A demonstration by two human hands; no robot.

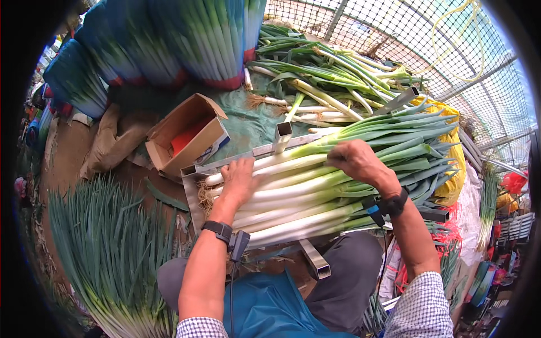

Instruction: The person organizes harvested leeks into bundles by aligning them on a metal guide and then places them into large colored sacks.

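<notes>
Large green onions point(291, 194) with thick white stalks lie side by side in a metal frame point(194, 198), roots to the left and leaves to the right. My left hand point(239, 179) rests over the white stalks near the root end; its fingertips are partly hidden. Over the upper stalks, where white turns to green, my right hand point(359, 162) has its fingers curled, slightly blurred. Whether either hand grips a stalk cannot be told. Square metal posts stand at the frame's far side, one upright tube point(283, 134) beside the stalks.
An open cardboard box point(186, 135) with something red inside stands beyond the frame. Loose green onions point(334, 80) are heaped behind it, near netting point(380, 25). Blue-wrapped bundles point(207, 38) stand far left. More green onions point(114, 245) lie at left, a yellow sack point(450, 169) at right.
</notes>
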